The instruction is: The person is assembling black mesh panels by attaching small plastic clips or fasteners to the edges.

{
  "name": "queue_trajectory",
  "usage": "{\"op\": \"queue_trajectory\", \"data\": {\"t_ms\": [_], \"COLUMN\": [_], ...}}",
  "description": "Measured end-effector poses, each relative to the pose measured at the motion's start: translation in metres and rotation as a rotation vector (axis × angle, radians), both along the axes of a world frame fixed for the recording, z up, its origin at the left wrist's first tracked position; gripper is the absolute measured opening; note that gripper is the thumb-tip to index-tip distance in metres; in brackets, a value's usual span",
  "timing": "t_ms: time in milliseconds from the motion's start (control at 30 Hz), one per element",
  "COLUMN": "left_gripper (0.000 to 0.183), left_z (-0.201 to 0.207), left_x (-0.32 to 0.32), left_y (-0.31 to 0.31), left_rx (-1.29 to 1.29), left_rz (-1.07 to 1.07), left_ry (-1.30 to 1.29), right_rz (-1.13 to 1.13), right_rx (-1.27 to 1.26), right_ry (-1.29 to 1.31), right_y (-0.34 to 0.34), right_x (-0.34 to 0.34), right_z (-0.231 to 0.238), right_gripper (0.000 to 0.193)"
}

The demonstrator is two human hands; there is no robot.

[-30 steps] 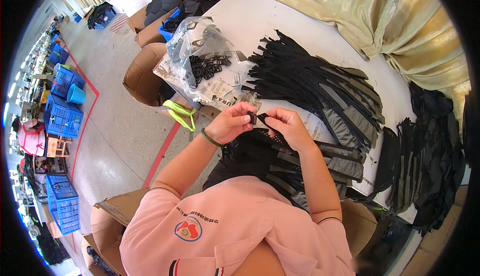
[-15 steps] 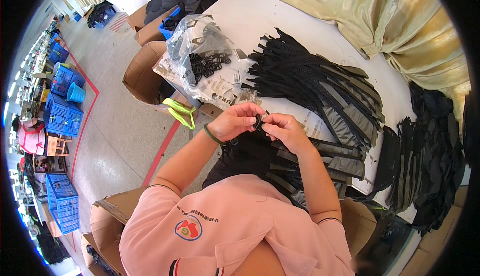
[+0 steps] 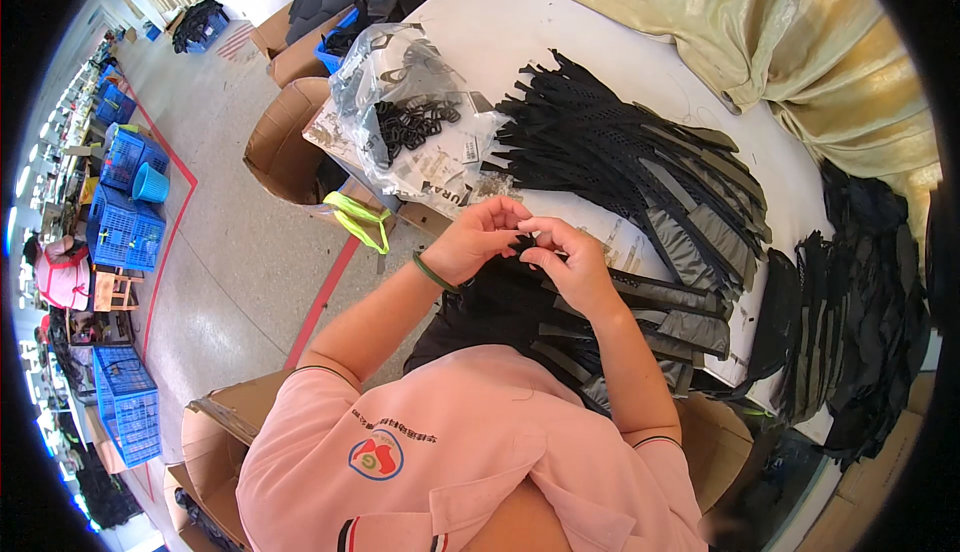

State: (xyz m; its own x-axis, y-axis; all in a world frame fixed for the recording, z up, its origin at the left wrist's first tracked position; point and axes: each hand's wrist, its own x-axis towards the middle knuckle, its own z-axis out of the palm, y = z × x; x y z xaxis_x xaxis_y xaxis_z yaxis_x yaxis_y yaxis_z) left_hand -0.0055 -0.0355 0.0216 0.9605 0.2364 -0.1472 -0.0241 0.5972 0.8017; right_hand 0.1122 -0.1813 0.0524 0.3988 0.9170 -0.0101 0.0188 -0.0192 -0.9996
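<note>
My left hand (image 3: 472,241) and my right hand (image 3: 572,260) meet above my lap, thumbs and fingertips pinched together. Between them is a small black buckle (image 3: 522,243), mostly covered by the fingers. A black strap end seems to be in the right fingers, though the grip hides most of it. Under my right forearm lie several black straps with grey fabric panels (image 3: 680,297). Beyond my hands, a large pile of similar black straps (image 3: 590,137) fans across the white table (image 3: 490,27). Left of that pile, a clear plastic bag (image 3: 372,67) holds many loose black buckles (image 3: 415,122).
Open cardboard boxes (image 3: 275,147) stand left of the table, one with a neon yellow strip (image 3: 358,220) over its edge. Black pieces (image 3: 870,292) hang along the table's right side. Gold curtains (image 3: 800,42) border the far side. Blue crates (image 3: 127,402) line the floor at left.
My right fingers have shifted slightly left and up over the black buckle, closer to the left fingertips. The buckle is more covered than before.
</note>
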Motion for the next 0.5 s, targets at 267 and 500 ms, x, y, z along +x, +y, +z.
{"op": "queue_trajectory", "data": {"t_ms": [267,500], "left_gripper": [0.013,0.005], "left_z": [-0.016,0.002], "left_x": [0.005,0.013], "left_y": [-0.024,-0.033], "left_rx": [-0.564,-0.010], "left_rz": [0.069,0.222], "left_ry": [-0.033,0.028], "right_rz": [-0.265,-0.212], "right_rx": [0.201,0.217], "right_ry": [-0.611,-0.192], "right_y": [-0.003,-0.015], "right_x": [-0.003,-0.007], "right_z": [-0.006,-0.004], "right_gripper": [0.020,0.014]}}
